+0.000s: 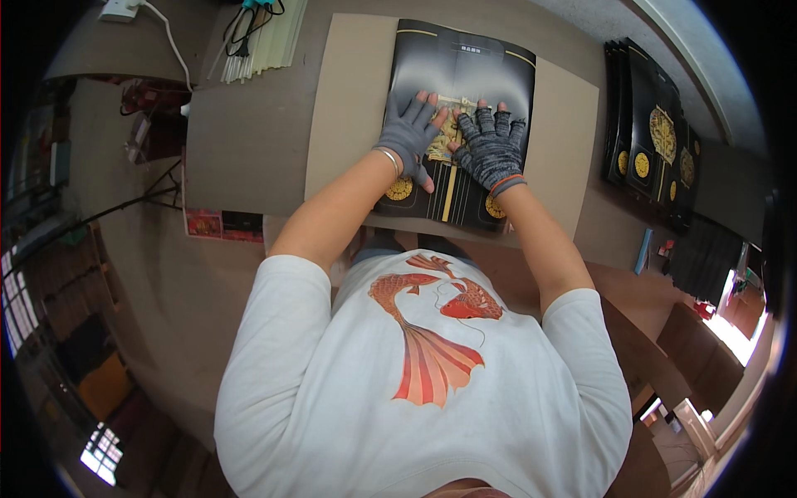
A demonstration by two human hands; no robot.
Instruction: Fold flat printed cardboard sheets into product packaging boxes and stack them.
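A black sheet with gold patterns and a glossy surface (465, 70) lies on a wide piece of tan board (349, 108) on the table before me. My left hand (408, 133), in a plain grey fingerless glove with a bracelet at the wrist, rests flat on the left half of the sheet, fingers spread. Beside it my right hand (491, 145), in a speckled dark grey fingerless glove with an orange cuff edge, presses flat on the right half. Both palms cover part of the gold design in the middle. Neither hand grips anything.
Several similar black-and-gold pieces (656, 124) are piled at the right. Pale glue-stick-like rods (270, 46) lie at the far left with a teal-handled tool (259, 7) and black cord. A white power strip (119, 10) with a cable sits at upper left.
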